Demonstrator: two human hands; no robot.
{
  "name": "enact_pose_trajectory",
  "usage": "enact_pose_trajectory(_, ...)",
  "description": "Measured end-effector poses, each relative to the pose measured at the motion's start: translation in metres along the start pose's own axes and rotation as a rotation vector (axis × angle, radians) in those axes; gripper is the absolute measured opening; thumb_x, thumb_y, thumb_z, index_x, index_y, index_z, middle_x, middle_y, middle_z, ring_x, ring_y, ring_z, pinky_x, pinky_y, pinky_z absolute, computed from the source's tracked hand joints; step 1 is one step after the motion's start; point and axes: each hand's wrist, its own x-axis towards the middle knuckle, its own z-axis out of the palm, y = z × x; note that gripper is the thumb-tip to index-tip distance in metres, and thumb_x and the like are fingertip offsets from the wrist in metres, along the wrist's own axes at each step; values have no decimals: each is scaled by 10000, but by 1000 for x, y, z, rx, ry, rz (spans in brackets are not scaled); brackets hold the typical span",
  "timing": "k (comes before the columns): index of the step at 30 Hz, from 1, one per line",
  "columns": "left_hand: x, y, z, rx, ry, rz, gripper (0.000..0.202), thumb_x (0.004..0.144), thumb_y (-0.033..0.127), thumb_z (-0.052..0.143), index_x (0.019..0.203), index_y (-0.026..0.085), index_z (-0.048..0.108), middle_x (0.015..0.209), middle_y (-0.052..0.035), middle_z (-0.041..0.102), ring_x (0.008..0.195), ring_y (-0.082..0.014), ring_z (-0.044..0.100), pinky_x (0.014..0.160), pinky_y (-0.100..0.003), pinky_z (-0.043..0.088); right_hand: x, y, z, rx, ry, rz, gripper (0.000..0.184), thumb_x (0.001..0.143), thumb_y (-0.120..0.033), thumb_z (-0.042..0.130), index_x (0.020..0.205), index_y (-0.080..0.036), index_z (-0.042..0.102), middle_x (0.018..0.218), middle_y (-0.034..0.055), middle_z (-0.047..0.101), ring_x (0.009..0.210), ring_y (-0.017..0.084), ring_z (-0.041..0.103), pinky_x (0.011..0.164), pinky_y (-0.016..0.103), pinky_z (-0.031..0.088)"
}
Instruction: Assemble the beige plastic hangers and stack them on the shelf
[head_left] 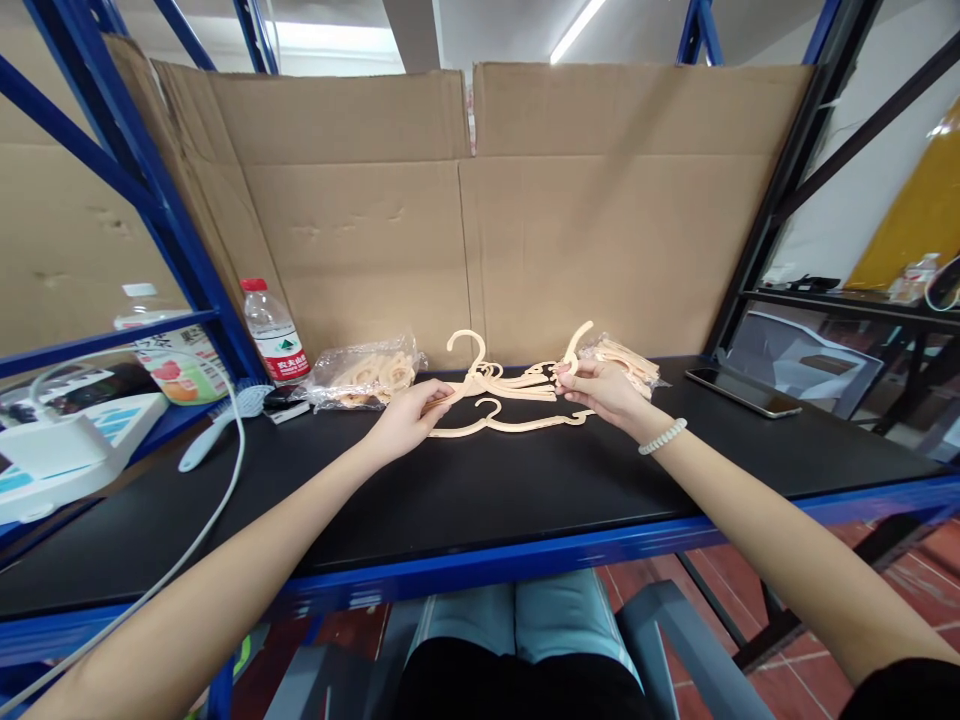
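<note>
My left hand [409, 420] is closed on one end of a cream hanger [471, 382], whose hook points up. My right hand [604, 392] pinches a second hanger [574, 352] just below its upright hook; how the rest of it sits is partly hidden by my fingers. Flat on the black tabletop in front of both hands lies another cream hanger [510, 425], its hook toward the back. More cream hangers [525, 380] lie overlapped behind it, between my hands.
Clear plastic bags of cream hangers lie on the left [367, 375] and the right [622, 362]. A red-capped bottle [274, 330], a pale hairbrush [225, 420] and a white cable [238, 450] are at left. A phone [742, 392] lies at right. Cardboard [360, 230] walls the back.
</note>
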Motion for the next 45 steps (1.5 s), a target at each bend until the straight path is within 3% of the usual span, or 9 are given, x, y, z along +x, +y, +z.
enact_pose_trajectory(8, 0, -2, 1, -1, 14, -20, 138, 856, 297, 495, 899, 192, 574, 897, -49, 656, 819, -184, 625, 776, -340, 532, 1, -6, -11, 40, -139, 209, 213, 773, -272, 768, 749, -167, 585, 955, 66, 676, 1035, 201, 642, 931, 319, 532)
enact_pose_trajectory(16, 0, 1, 2, -11, 17, -5, 122, 857, 269, 492, 897, 189, 575, 901, -42, 660, 808, -170, 625, 766, -314, 527, -4, -16, -8, 169, -293, 444, 179, 805, -184, 728, 790, -146, 553, 1074, 159, 678, 1050, 246, 658, 838, 306, 584)
enact_pose_trajectory(29, -1, 2, 2, 8, 7, 17, 125, 860, 264, 493, 904, 187, 581, 953, -62, 670, 882, -197, 637, 831, -352, 519, -4, -15, -6, 155, -220, 467, 126, 851, -80, 642, 777, -135, 555, 993, 166, 708, 938, 217, 702, 741, 235, 608)
enact_pose_trajectory(45, -1, 4, 4, 6, 23, -1, 104, 832, 189, 493, 895, 183, 575, 913, -48, 671, 815, -173, 626, 752, -313, 512, -7, -19, 3, 63, -113, 300, 212, 878, -8, 565, 705, -129, 558, 786, 81, 670, 861, 203, 717, 871, 253, 580)
